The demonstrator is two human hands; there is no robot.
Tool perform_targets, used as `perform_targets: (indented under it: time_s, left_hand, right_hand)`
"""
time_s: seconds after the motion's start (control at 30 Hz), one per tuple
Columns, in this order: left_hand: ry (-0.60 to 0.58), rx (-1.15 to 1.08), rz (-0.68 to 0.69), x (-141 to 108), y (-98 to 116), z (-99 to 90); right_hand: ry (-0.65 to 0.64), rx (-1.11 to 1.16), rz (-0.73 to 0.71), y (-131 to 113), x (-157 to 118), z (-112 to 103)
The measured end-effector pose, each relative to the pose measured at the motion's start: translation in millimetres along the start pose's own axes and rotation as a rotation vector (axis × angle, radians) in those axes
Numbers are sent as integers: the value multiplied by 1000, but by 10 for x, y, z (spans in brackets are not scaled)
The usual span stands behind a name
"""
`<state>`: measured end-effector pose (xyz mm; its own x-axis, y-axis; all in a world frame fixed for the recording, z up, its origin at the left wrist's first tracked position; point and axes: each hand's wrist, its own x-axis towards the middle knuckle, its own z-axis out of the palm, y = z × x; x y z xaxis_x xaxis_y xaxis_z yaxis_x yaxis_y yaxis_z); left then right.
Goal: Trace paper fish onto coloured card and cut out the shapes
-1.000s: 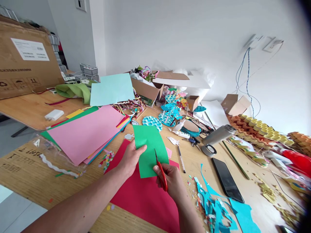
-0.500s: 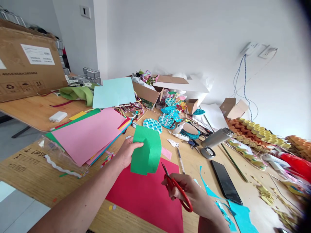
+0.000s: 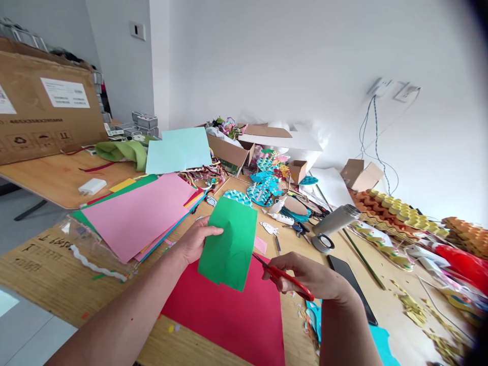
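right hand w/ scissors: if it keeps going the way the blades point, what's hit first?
Likely the green paper sheet held by the left hand. The red-handled scissors in the right hand point left at its right edge, tips almost touching; depth unclear.

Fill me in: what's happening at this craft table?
A person holds a green paper sheet up in the left hand, above a red paper sheet lying on the wooden table. The right hand grips red-handled scissors, blades pointing at the green sheet's right edge. A stack of coloured paper lies to the left.
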<state>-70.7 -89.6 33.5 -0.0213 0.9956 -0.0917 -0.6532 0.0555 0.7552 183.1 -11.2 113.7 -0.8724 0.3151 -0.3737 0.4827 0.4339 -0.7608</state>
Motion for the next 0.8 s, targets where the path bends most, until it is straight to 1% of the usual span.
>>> perform_targets:
  time_s: [0.2,0.47,0.8]
  left_hand:
    - [-2,31,5,19,-46,-13]
    - [-33,79,2,31,-96,-47]
    - [-25,98,10,24,-65,-1]
  right_hand:
    - [6,-46,3,-30,74,-42]
    - [-14,-76,-4,36,102,-68]
    - [-32,-51,4,36,111,-64]
